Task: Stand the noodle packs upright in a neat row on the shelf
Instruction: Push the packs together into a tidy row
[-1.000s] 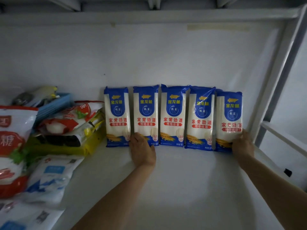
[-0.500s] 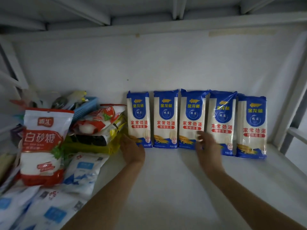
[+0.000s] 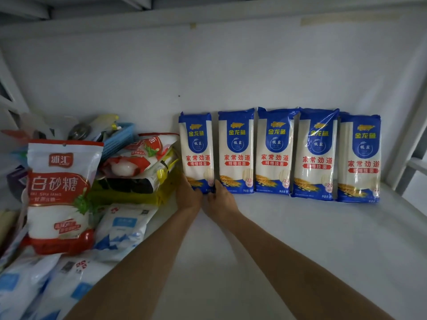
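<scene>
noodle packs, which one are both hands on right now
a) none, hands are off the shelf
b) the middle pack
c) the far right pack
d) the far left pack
d: the left hand and right hand both sit at the bottom edge of the leftmost noodle pack, one at each lower corner, while the other four packs stand untouched to its right.

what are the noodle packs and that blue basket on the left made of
Noodle packs: apparently thin glossy plastic film; glare streaks and wrinkles show, with noodles visible through clear panels. Blue basket: likely rigid moulded plastic, with a matte mesh wall.
</scene>
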`<control>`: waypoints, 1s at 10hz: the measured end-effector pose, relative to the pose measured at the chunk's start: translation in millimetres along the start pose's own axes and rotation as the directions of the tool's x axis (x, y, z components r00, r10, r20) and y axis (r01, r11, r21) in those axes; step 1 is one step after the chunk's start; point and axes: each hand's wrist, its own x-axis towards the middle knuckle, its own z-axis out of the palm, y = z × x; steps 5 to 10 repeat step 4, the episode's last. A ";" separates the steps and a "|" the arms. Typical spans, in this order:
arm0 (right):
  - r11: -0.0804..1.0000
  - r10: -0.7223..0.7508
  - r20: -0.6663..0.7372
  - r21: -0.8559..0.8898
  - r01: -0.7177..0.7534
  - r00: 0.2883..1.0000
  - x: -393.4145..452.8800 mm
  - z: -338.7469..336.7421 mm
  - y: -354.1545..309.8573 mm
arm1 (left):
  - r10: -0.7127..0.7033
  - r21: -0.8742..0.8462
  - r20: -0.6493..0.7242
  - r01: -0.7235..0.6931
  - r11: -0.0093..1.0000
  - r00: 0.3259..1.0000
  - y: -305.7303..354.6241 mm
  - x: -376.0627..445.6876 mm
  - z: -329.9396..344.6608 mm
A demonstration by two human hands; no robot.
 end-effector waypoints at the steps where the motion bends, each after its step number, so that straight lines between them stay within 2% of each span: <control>1: 1.000 -0.008 -0.008 0.010 0.008 1.000 1.7 2.1 1.1 | -0.008 -0.007 0.024 0.008 1.000 1.000 -1.8 1.7 -1.6; 2: 1.000 -0.011 -0.006 0.024 0.012 1.000 2.9 1.0 -0.4 | 0.033 -0.083 0.055 -0.028 0.996 0.998 -3.2 5.5 -1.5; 3: 0.999 -0.018 0.006 0.047 0.018 1.000 0.2 1.6 -0.1 | 0.052 -0.045 0.039 -0.051 0.998 0.998 -5.9 5.7 2.3; 4: 0.994 -0.034 -0.098 0.105 0.044 0.995 -4.3 -2.5 -1.8 | 0.193 0.130 -0.207 -0.168 0.977 0.959 2.1 -8.1 2.4; 10: 0.994 -0.034 -0.098 0.105 0.044 0.995 -4.3 -2.5 -1.8 | 0.193 0.130 -0.207 -0.168 0.977 0.959 2.1 -8.1 2.4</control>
